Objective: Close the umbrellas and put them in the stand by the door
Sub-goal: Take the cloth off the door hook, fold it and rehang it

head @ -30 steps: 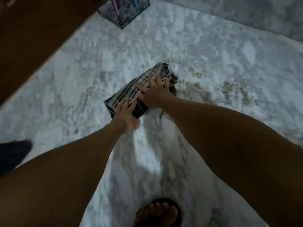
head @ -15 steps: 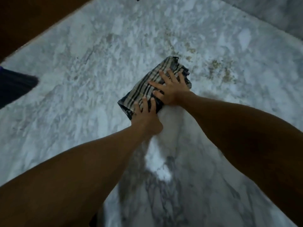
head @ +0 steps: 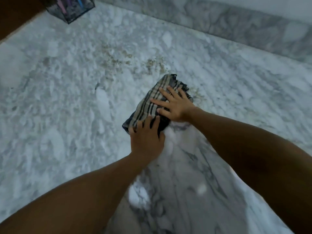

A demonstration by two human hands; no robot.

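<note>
Lying under left hand (head: 146, 139) and right hand (head: 175, 105), the striped umbrella (head: 148, 105).

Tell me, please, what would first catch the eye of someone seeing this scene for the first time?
Two bare hands pressing a striped, folded umbrella flat on the marble floor, right of centre: the left hand on its near end, the right hand spread across its far half. Next, a dark stand holding coloured umbrella handles at the top left corner, well away from the hands.
</note>
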